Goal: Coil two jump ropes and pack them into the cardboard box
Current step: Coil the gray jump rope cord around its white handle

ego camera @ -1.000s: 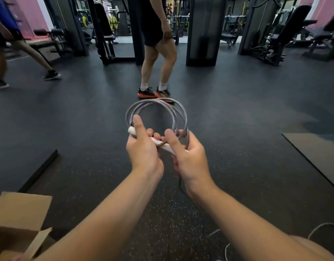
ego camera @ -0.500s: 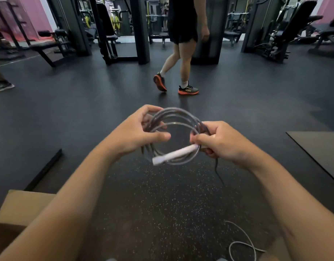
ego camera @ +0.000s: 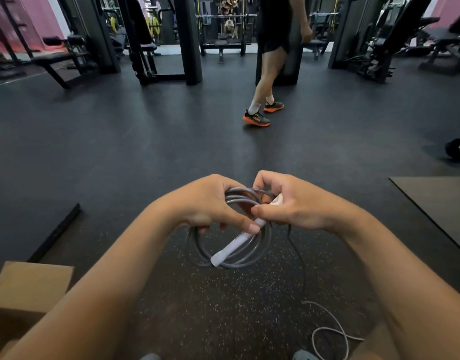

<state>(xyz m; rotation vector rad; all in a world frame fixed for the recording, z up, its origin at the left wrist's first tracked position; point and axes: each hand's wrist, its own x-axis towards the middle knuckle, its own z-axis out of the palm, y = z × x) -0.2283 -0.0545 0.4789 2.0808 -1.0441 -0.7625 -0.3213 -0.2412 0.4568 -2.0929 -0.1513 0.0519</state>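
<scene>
At the centre of the frame both hands hold a coiled grey jump rope [ego camera: 231, 252] above the dark speckled gym floor [ego camera: 151, 157]. The left hand [ego camera: 205, 203] has its fingers curled through the upper part of the coil, thumb pressed down on the white handle [ego camera: 232, 245], which slants across the loops from upper right to lower left. The right hand [ego camera: 293, 203] closes around the upper end of that handle and the strands beside it, fingers bent tight. A thin dark strand hangs from under the right hand toward the floor. At the lower right a white rope [ego camera: 330, 331] lies in a loose loop on the floor, apart from the hands. The cardboard box [ego camera: 29, 289] sits at the lower left edge, partly hidden by the left forearm; its inside cannot be seen. In the upper middle a person in black shorts and orange-soled sneakers [ego camera: 257, 118] stands among gym machines.
</scene>
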